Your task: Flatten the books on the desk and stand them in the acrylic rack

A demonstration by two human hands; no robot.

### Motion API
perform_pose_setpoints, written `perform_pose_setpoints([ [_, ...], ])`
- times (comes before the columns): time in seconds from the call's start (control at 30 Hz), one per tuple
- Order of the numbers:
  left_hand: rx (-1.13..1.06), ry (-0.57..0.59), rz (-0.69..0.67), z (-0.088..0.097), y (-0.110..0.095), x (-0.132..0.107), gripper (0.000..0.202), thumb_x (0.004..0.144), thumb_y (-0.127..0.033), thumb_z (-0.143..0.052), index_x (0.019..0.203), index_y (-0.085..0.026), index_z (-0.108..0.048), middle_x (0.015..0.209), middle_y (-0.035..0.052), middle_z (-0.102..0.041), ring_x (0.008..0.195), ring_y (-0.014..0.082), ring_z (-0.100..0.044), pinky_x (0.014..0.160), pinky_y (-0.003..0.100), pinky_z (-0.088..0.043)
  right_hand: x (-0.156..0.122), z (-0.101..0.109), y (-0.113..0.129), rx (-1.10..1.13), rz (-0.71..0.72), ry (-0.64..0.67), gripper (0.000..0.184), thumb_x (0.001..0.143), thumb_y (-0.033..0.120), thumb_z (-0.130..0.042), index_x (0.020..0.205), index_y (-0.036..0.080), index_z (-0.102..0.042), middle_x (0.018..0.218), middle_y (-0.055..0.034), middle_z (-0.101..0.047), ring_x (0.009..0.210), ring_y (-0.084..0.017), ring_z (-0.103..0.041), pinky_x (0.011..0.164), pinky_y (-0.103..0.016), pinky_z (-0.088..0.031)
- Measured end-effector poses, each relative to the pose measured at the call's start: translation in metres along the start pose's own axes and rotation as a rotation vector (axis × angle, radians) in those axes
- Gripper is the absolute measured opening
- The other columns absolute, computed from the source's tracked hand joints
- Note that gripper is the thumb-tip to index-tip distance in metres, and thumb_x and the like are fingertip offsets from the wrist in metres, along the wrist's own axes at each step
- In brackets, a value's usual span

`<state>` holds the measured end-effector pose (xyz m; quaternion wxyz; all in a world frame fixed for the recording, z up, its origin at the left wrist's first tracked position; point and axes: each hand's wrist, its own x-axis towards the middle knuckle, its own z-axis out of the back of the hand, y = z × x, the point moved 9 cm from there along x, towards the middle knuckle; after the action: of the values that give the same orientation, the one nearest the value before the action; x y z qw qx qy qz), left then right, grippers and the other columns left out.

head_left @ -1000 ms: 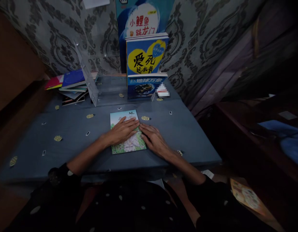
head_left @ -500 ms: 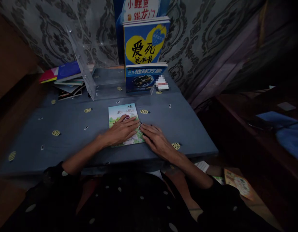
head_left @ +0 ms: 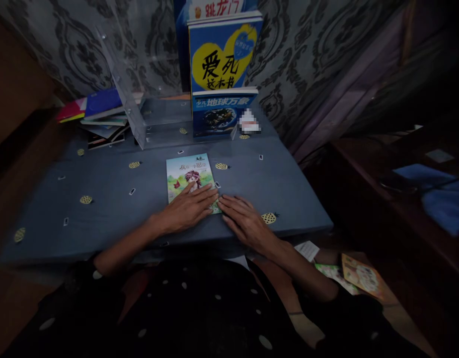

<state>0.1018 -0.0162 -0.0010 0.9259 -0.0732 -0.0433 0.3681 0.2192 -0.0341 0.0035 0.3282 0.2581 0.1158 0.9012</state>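
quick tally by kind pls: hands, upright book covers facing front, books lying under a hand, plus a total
Hands: 2 (left hand, right hand)
Upright covers facing front: 3 (globe book, yellow-heart book, partly cropped book behind)
Books lying under a hand: 1 (pale illustrated book)
Total: 6

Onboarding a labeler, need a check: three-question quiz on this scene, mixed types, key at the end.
1. True or false: the left hand lies on the small book.
2. Multiple choice: what colour is the big heart on the standing book?
a) red
b) green
c) yellow
3. Fill in: the small book lies ____ (flat/upright) on the tablecloth.

Key: 1 true; 2 c; 3 flat.
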Motion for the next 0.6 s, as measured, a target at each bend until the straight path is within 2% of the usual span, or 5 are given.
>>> perform_pose_setpoints([
  [0.13,0.04,-0.03,-0.005,-0.001,-0.016,-0.01,0.049,0.109,-0.039,-0.028,0.152,-0.019,-0.04,0.157,0.0075,-0.044,0.152,0.0184,-0.03,0.126,0.045,-0.011,-0.007,0.006,0.008,-0.028,0.06,-0.06,0.038,0.102,0.019,-0.045,0.138,0.015,-0.059,0.131,-0.015,-0.069,0.13,-0.026,-0.059,0.106,-0.054,-0.051],
  [0.23,0.097,-0.061,0.018,-0.005,-0.032,-0.019,0.05,0.109,-0.038,-0.027,0.152,-0.014,-0.038,0.157,0.0118,-0.043,0.152,0.0192,-0.029,0.127,0.046,-0.01,-0.011,0.009,0.014,-0.046,0.102,-0.099,0.037,0.101,0.015,-0.047,0.135,0.011,-0.06,0.127,-0.017,-0.07,0.127,-0.027,-0.061,0.103,-0.053,-0.053],
  [0.37,0.153,-0.094,0.059,-0.012,-0.049,-0.031,0.05,0.109,-0.035,-0.026,0.152,-0.011,-0.037,0.158,0.0146,-0.042,0.152,0.0204,-0.029,0.126,0.047,-0.011,-0.012,0.01,0.015,-0.047,0.112,-0.117,0.039,0.1,0.013,-0.047,0.138,0.015,-0.058,0.128,-0.0138,-0.07,0.126,-0.027,-0.062,0.101,-0.053,-0.055],
  [0.6,0.188,-0.15,0.118,-0.011,-0.05,-0.052,0.049,0.109,-0.034,-0.027,0.15,-0.01,-0.039,0.157,0.0141,-0.043,0.151,0.0215,-0.032,0.125,0.051,-0.014,-0.012,0.009,0.015,-0.023,0.123,-0.122,0.042,0.099,0.014,-0.049,0.141,0.018,-0.056,0.128,-0.0135,-0.07,0.126,-0.026,-0.063,0.101,-0.053,-0.055],
])
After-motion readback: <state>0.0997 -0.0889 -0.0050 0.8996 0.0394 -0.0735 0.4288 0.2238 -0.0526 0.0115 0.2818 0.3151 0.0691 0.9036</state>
